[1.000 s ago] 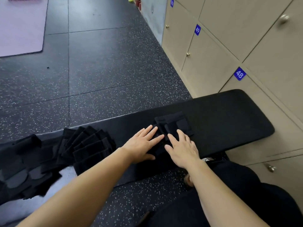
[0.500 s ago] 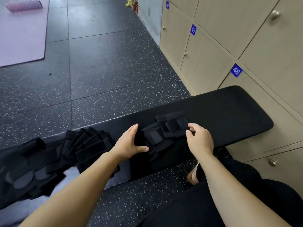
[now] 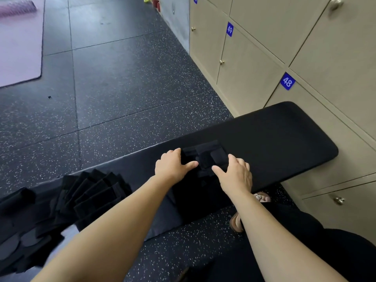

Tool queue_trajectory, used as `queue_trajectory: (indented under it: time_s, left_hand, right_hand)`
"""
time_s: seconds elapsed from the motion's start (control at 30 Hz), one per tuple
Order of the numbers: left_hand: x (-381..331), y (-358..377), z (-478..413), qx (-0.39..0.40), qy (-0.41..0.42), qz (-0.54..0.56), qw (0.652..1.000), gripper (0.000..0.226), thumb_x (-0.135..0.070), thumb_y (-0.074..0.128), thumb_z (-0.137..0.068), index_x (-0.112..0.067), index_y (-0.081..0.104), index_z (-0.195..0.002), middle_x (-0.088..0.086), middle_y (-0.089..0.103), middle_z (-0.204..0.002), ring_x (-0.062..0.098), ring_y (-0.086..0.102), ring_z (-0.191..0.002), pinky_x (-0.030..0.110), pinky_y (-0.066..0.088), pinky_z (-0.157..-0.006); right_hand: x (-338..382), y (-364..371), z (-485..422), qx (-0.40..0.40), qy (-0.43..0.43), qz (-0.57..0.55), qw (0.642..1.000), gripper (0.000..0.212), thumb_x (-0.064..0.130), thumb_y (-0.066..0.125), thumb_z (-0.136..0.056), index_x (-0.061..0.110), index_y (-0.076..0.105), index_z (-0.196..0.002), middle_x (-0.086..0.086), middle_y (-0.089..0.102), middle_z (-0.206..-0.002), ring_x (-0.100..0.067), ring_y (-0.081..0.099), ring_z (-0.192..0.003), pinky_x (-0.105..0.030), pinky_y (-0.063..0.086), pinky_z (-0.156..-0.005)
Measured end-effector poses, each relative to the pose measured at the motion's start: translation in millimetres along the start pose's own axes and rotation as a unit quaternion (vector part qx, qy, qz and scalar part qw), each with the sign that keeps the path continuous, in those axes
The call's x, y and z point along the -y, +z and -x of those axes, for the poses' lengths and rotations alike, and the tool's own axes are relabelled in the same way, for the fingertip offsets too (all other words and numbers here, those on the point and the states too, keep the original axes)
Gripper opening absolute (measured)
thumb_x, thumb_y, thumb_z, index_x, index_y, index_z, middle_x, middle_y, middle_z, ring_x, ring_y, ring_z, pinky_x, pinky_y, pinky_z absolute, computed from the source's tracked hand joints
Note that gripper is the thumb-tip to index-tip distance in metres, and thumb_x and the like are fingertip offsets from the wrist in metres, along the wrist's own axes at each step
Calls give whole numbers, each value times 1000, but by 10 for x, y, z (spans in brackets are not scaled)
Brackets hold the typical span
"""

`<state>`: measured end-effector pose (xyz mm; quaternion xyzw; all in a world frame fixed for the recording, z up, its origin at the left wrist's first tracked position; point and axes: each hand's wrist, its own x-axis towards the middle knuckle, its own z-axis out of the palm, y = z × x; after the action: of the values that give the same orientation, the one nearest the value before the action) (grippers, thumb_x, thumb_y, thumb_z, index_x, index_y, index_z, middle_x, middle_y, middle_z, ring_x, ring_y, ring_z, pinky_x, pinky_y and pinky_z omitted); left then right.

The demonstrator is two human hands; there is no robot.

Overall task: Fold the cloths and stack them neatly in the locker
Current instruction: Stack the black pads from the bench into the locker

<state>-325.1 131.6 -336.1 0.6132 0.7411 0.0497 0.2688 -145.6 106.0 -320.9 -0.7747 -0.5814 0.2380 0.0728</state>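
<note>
Lockers (image 3: 254, 78) stand right of the counter (image 3: 284, 139), and all doors in view are closed. Cloth pile (image 3: 95, 192) lies at the counter's left end. Folded cloth (image 3: 209, 157) sits mid-counter, long axis left-right, directly between the hands. Left hand (image 3: 173, 165) curls round its left edge, right hand (image 3: 236, 174) pinches its right edge. Right hand is nearer the lockers.
</note>
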Motion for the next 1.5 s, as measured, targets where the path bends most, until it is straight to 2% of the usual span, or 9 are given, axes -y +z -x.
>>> queue_trajectory:
  time_s: [0.3, 0.43, 0.57, 0.9, 1.03, 1.13, 1.23, 1.4, 1.5]
  left_hand:
    - [-192, 64, -157, 14, -41, -27, 999, 52, -48, 75, -77, -20, 57, -117, -4, 62, -118, 23, 51, -118, 36, 35, -94]
    - [-175, 67, -208, 44, -25, 38, 998, 34, -34, 80, -72, -14, 64, -95, -1, 68, -99, 22, 61, -101, 36, 49, -88]
    - [-187, 14, -198, 53, -1, 62, 997, 30, -24, 80, -74, -8, 65, -95, 3, 69, -94, 21, 65, -91, 34, 52, -82]
    - [-168, -206, -130, 91, 71, 132, 985, 35, -10, 71, -85, -15, 57, -116, 4, 67, -108, 20, 62, -99, 30, 48, -91]
    - [-125, -206, -94, 69, 82, 195, 975, 35, -5, 70, -84, -20, 58, -113, 1, 69, -104, 21, 65, -97, 32, 52, -89]
    - [-85, -222, -72, 51, 77, 304, 948, 37, 4, 67, -84, -19, 59, -112, 9, 70, -108, 24, 68, -97, 40, 55, -90]
    - [-113, -319, -58, 53, 19, 436, 898, 31, 7, 63, -88, -20, 61, -103, 13, 70, -98, 24, 69, -82, 40, 58, -79]
    - [-196, -360, -45, 71, -27, 540, 838, 24, 9, 60, -89, -12, 64, -101, 16, 72, -95, 28, 69, -79, 43, 59, -79]
    - [-269, -344, -30, 68, -38, 571, 817, 23, 9, 58, -90, -10, 63, -100, 9, 74, -82, 22, 71, -69, 39, 61, -69]
  right_hand:
    - [-70, 76, -167, -23, 29, 18, 999, 68, 55, 67, -80, 18, 47, -133, -5, 45, -133, -24, 39, -123, -34, 35, -99]
    - [-79, 73, -201, -24, 38, -8, 999, 68, 52, 72, -76, 20, 45, -129, -3, 49, -131, -24, 41, -122, -35, 35, -98]
    - [-91, 83, -166, -1, 18, -16, 1000, 56, 46, 65, -85, 17, 44, -128, -3, 56, -124, -24, 44, -118, -36, 35, -95]
    - [-188, 17, -129, 88, 44, -253, 962, 47, 38, 60, -83, 22, 52, -126, 2, 62, -124, -24, 58, -112, -49, 44, -100]
    - [-140, -71, -56, 82, 37, -331, 939, 36, 24, 62, -87, 15, 56, -122, 1, 65, -112, -16, 63, -97, -34, 53, -86]
    - [-122, -163, -20, 67, 26, -372, 925, 16, 14, 61, -88, 11, 62, -104, -2, 69, -98, -18, 65, -88, -27, 52, -74]
    - [-99, -265, -20, 50, 24, -421, 905, 12, 10, 63, -85, 12, 65, -97, -3, 71, -96, -23, 66, -94, -35, 53, -82]
    - [-71, -506, -1, 52, 36, -516, 854, 29, 11, 66, -85, 14, 64, -114, 1, 67, -107, -20, 62, -103, -29, 50, -87]
    - [-96, -649, -11, 40, 51, -565, 823, 50, 7, 63, -90, 5, 47, -137, 7, 61, -105, -13, 59, -98, -31, 48, -92]
